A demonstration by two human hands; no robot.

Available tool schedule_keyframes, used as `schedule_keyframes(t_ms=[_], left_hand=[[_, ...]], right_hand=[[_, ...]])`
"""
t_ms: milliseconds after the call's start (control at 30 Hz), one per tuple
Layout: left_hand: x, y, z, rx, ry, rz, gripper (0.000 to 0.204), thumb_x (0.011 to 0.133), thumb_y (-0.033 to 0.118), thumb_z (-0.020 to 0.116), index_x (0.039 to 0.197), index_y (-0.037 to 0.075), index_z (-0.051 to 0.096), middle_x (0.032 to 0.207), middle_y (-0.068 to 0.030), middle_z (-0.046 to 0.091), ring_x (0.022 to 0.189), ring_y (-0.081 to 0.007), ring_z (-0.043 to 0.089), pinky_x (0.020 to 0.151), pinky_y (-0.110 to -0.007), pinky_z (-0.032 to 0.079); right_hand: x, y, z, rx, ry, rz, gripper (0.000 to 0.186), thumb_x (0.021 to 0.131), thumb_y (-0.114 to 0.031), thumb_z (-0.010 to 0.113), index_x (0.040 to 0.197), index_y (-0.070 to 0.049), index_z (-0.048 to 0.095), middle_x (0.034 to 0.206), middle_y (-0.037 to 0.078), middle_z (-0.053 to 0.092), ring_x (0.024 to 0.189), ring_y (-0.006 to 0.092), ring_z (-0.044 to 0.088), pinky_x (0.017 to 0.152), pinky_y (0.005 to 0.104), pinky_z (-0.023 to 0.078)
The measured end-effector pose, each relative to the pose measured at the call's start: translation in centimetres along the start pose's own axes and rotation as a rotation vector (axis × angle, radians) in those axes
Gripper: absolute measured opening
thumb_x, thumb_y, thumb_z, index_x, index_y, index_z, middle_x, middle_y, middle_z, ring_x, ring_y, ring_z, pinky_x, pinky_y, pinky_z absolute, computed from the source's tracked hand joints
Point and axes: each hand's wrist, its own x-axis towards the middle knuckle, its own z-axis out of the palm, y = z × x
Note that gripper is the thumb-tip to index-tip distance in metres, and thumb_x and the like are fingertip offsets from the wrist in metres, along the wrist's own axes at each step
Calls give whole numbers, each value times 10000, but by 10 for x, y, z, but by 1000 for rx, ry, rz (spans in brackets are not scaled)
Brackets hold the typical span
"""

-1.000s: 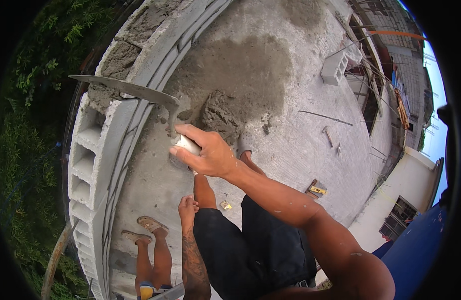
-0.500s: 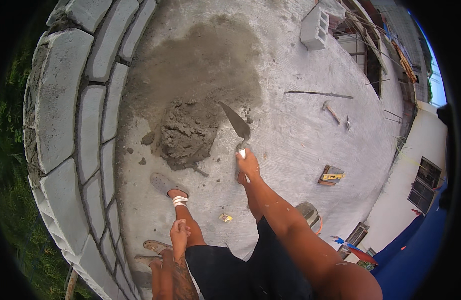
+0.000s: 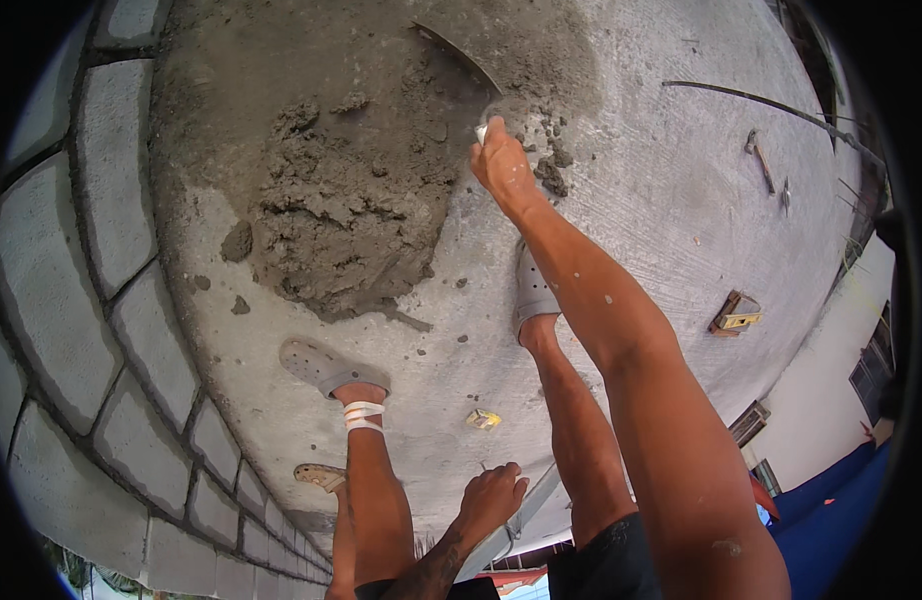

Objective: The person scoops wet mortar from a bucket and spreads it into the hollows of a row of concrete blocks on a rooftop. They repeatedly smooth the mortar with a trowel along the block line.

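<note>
My right hand (image 3: 505, 165) is wrapped round the white handle of a trowel (image 3: 463, 62). The trowel's blade is turned edge-up, its tip pointing far left, at the back right side of a heap of wet grey mortar (image 3: 356, 215). Small crumbs of mortar lie beside that hand. My left hand (image 3: 491, 498) hangs low in front of my body, its fingers curled in and nothing visible in them. My feet, in grey clogs (image 3: 326, 366), stand on the near side of the heap.
A grey block wall (image 3: 116, 190) runs along the left. On the concrete floor at right lie a hammer (image 3: 760, 162), a dark bar (image 3: 751, 95) and a yellow level (image 3: 736, 314). A small yellow packet (image 3: 483, 419) lies between my feet. Another person's clogged foot (image 3: 319, 475) is at lower left.
The trowel has swung from the heap's right side to its far right edge, blade now edge-up. My left hand has moved right. My view has tilted and come closer to the mortar.
</note>
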Motion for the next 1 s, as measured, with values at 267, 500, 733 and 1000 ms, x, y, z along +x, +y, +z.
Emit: schedule_keyframes(t_ms=[267,500,733,1000], left_hand=[[25,-6,-74,-318,290,-39,191,954,225,592,1046,59,620,872,-184,707,754,-342,699,657,-421,540],[24,11,-61,-384,237,55,151,960,135,581,1069,35,612,788,-136,691,737,-220,706,663,-322,532],[28,2,-89,-326,299,-10,177,960,202,582,1049,53,618,828,-147,702,708,-309,687,647,-392,526],[24,12,-73,-295,294,87,150,940,145,605,1047,40,609,843,-169,696,749,-309,699,659,-387,534]], right_hand=[[-72,110,-62,-238,-171,-179,326,877,-228,615,1094,-47,451,830,275,660,794,479,640,694,540,505],[-39,53,0,110,233,263,342,880,-208,607,1086,28,469,908,339,639,873,508,623,763,556,487],[-122,82,3,65,110,138,315,888,-194,603,1081,17,471,807,336,630,784,510,625,701,559,492],[-102,13,78,522,258,596,316,878,-177,617,1018,59,461,723,267,632,598,409,658,581,488,522]])
